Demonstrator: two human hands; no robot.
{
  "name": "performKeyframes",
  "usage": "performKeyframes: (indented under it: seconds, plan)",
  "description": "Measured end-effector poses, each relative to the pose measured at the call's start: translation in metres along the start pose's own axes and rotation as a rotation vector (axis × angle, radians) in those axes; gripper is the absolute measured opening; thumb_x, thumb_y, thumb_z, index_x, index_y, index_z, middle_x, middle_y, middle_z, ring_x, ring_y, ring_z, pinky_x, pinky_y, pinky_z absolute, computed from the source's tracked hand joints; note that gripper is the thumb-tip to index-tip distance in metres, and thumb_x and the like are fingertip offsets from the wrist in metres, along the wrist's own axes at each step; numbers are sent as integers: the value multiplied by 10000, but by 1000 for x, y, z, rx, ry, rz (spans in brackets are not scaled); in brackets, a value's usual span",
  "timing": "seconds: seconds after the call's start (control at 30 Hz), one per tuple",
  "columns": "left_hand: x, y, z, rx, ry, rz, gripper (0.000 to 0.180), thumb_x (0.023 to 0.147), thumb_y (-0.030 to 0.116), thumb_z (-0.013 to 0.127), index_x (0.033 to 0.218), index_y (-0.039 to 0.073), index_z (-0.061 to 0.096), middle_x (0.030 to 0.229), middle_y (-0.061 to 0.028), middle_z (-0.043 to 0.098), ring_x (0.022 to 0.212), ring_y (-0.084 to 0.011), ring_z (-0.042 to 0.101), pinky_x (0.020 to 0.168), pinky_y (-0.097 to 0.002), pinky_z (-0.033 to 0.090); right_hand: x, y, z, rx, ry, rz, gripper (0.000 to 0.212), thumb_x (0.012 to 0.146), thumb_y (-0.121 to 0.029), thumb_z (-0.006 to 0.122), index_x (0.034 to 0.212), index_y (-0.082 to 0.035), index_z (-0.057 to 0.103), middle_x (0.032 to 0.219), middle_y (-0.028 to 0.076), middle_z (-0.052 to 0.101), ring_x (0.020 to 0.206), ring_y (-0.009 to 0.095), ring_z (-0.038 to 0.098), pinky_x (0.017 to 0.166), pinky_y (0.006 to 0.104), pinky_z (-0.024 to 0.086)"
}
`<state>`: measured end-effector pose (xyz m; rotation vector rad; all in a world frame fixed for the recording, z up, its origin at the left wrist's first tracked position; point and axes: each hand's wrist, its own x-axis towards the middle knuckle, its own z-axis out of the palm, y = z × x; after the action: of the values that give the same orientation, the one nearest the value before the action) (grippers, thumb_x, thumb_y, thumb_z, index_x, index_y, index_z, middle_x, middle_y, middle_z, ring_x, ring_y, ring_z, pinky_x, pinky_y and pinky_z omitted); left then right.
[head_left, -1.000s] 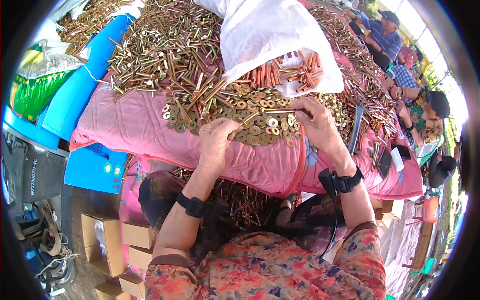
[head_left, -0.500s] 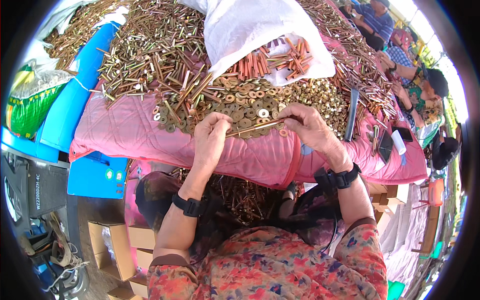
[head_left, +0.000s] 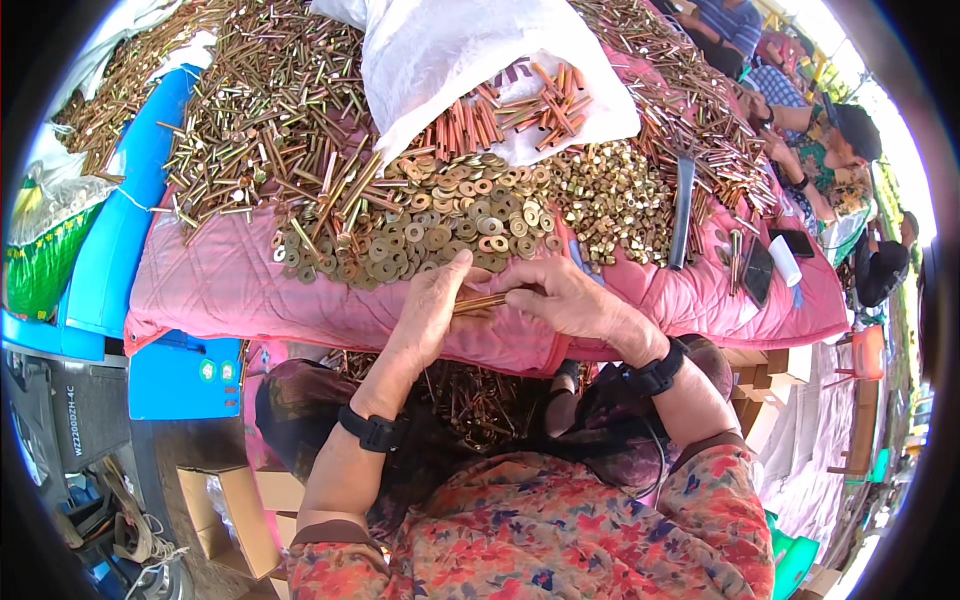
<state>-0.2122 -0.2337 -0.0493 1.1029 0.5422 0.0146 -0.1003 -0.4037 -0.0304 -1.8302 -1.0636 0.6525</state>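
Observation:
In front of me, over the near edge of a pink quilted cloth point(head_left: 220, 290), both hands grip a slim brass-coloured bolt point(head_left: 482, 302). The fingers of my left hand point(head_left: 432, 308) close round its left end and hide that end. My right hand point(head_left: 568, 296) pinches its other end between thumb and fingers. Just beyond my hands lies a heap of flat washers point(head_left: 410, 240). Brass-coloured nuts point(head_left: 618, 210) are piled to the right of the washers. Behind them, copper-coloured tubes point(head_left: 470, 125) spill from the mouth of a white sack point(head_left: 450, 50).
Long bolts point(head_left: 270, 110) cover the far left of the cloth. At right lie a dark flat bar point(head_left: 683, 212), a phone point(head_left: 792, 242) and a white roll point(head_left: 785, 264). Cardboard boxes point(head_left: 235, 515) stand low at left. A co-worker point(head_left: 850, 150) sits at the far right.
My hands have come closer together and nearer to me, bringing the bolt off the washers. Less of the bolt shows between them. The whole view has shifted slightly.

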Motion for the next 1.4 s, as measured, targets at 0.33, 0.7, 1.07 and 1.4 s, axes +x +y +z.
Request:
performKeyframes:
  seconds: [0.33, 0.7, 1.07, 1.4]
  plan:
    - [10, 0, -2, -81, 58, 115, 117, 768, 123, 712, 778, 34, 637, 624, -34, 590, 468, -39, 475, 404, -160, 297, 26, 68, -36, -751, 555, 60, 135, 716, -113, 648, 808, -26, 601, 830, 156, 574, 800, 347, 585, 696, 427, 478]
    - [-2, 6, -6, -95, 59, 182, 94, 767, 82, 698, 757, 21, 627, 565, 41, 475, 424, -12, 309, 404, -176, 182, 20, 20, -11, 500, 244, 93, 166, 895, -120, 550, 1001, -20, 630, 801, 16, 612, 676, 80, 531, 613, 232, 452]
    - [-5, 13, -14, -254, 19, 190, 103, 727, 39, 712, 716, 8, 613, 565, -6, 528, 398, -30, 365, 383, -181, 212, 12, -20, 11, 343, 296, -51, 161, 874, -10, 540, 1009, -14, 626, 920, 18, 606, 797, 65, 549, 722, 221, 472]
    - [-7, 16, -11, -141, 49, 157, 94, 745, 47, 693, 725, 21, 605, 548, 34, 465, 414, -14, 308, 389, -185, 166, 10, -16, 24, 203, 339, -194, 242, 812, 52, 593, 1039, -30, 599, 944, 41, 600, 857, 104, 597, 770, 235, 491]
